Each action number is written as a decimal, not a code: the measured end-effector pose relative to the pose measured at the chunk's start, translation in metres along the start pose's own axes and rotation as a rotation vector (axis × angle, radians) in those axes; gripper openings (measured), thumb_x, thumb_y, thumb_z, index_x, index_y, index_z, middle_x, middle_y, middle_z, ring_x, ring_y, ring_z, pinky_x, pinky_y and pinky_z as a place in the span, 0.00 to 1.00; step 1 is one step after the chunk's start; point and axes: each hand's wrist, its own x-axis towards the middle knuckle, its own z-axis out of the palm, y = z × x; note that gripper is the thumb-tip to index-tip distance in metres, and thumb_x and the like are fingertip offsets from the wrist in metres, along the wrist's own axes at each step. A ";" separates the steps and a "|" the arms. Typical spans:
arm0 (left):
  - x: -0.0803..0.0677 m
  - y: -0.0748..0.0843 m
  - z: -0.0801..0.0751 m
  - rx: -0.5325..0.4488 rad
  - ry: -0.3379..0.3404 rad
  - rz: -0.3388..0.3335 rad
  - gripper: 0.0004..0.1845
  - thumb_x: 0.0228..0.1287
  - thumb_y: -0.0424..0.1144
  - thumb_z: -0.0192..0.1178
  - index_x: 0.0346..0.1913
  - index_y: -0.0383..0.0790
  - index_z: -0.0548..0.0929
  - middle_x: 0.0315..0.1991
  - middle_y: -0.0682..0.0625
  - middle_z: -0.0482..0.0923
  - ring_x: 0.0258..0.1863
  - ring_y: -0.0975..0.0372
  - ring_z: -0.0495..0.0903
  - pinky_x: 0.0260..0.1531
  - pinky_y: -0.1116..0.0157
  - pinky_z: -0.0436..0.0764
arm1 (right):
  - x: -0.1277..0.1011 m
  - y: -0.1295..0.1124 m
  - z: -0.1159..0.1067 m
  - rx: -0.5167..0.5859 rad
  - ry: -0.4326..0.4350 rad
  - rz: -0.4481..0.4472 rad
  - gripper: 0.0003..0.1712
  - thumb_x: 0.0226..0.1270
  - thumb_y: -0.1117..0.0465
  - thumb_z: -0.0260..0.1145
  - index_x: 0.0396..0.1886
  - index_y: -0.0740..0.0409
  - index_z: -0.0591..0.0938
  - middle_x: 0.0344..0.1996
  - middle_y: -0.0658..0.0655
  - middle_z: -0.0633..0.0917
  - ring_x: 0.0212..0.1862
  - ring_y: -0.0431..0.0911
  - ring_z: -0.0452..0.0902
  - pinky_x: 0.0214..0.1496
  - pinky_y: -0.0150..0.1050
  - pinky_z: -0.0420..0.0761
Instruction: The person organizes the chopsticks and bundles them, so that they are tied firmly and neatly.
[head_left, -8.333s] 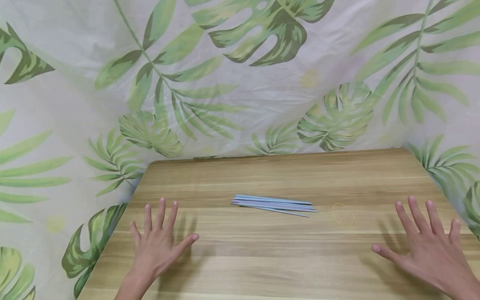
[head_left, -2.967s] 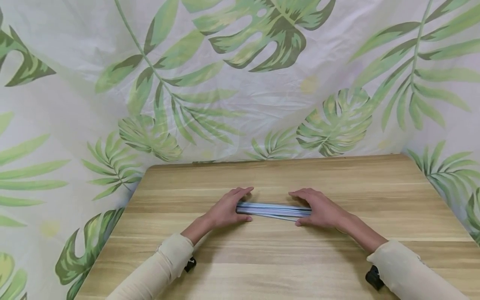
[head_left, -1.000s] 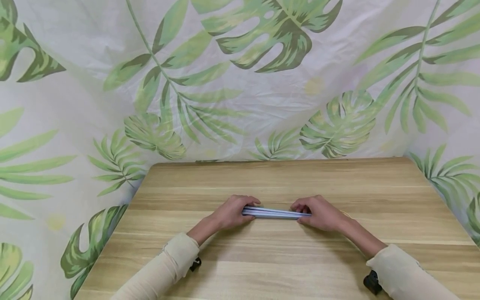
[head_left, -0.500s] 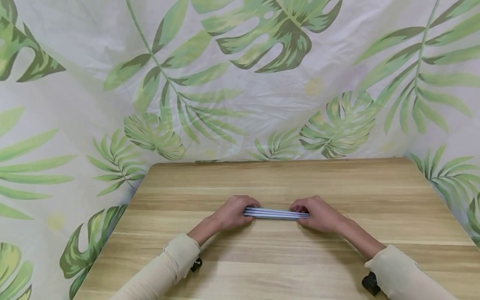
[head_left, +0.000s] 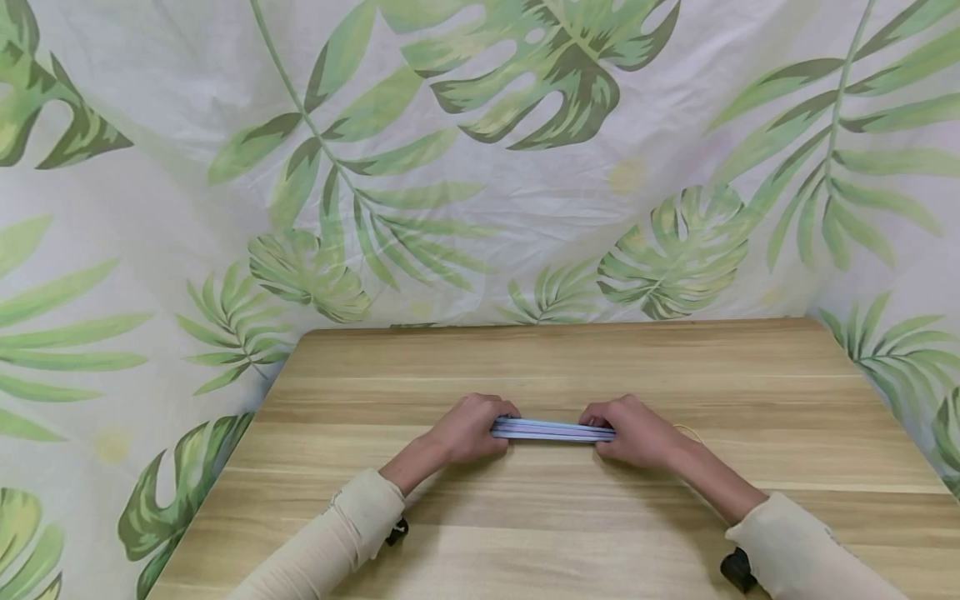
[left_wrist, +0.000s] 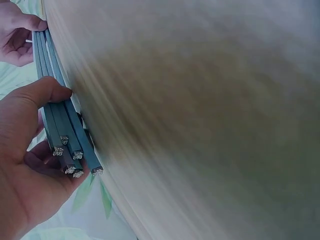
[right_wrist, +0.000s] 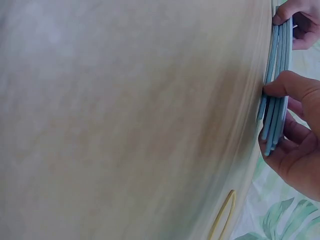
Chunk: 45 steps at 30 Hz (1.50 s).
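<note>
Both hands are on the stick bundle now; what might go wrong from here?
The sticks are held only at their ends by the left hand and right hand, so the loose middle may splay or slip. The rubber band lies behind the right wrist; reaching for it means releasing one end.

A bundle of thin pale blue sticks (head_left: 552,430) is lying level and crosswise on the wooden counter (head_left: 555,517), gathered tight side by side. The left hand (head_left: 471,428) is gripping one end and the right hand (head_left: 633,432) the other, fingers curling over the top. The left wrist view is showing the sticks' (left_wrist: 65,131) cut ends with pale cores, slightly uneven in length
</note>
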 end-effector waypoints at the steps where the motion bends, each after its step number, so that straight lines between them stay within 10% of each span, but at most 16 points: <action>1: 0.000 0.000 0.000 -0.002 -0.005 -0.002 0.18 0.53 0.39 0.72 0.50 0.47 0.86 0.39 0.57 0.83 0.35 0.69 0.77 0.37 0.71 0.77 | 0.000 -0.001 0.000 -0.005 -0.002 0.003 0.16 0.51 0.68 0.71 0.42 0.54 0.86 0.31 0.45 0.86 0.34 0.37 0.79 0.38 0.34 0.78; 15: 0.001 0.004 -0.008 -0.022 0.015 -0.026 0.19 0.51 0.39 0.72 0.49 0.50 0.86 0.40 0.59 0.85 0.34 0.69 0.78 0.37 0.70 0.77 | -0.002 -0.008 -0.003 -0.038 -0.014 0.000 0.16 0.54 0.68 0.71 0.44 0.54 0.85 0.31 0.44 0.84 0.31 0.37 0.73 0.35 0.33 0.74; 31: 0.005 0.011 -0.024 -0.041 0.244 -0.006 0.26 0.47 0.44 0.80 0.50 0.42 0.86 0.29 0.58 0.84 0.27 0.71 0.78 0.33 0.69 0.79 | -0.005 -0.018 -0.015 0.035 0.195 0.093 0.12 0.53 0.65 0.77 0.33 0.43 0.87 0.27 0.39 0.83 0.28 0.33 0.75 0.31 0.32 0.75; 38: 0.002 0.017 -0.025 0.099 0.453 -0.139 0.15 0.43 0.52 0.80 0.35 0.58 0.89 0.29 0.64 0.85 0.25 0.71 0.79 0.25 0.68 0.76 | -0.007 -0.022 -0.018 0.044 0.262 0.121 0.10 0.52 0.62 0.80 0.29 0.42 0.88 0.26 0.38 0.82 0.28 0.33 0.75 0.29 0.31 0.75; 45: 0.001 0.018 -0.023 0.059 0.508 -0.150 0.11 0.42 0.50 0.80 0.29 0.56 0.89 0.26 0.64 0.81 0.24 0.71 0.77 0.24 0.69 0.75 | -0.006 -0.023 -0.021 0.078 0.329 0.107 0.09 0.52 0.62 0.80 0.30 0.43 0.89 0.25 0.38 0.83 0.26 0.34 0.75 0.29 0.31 0.75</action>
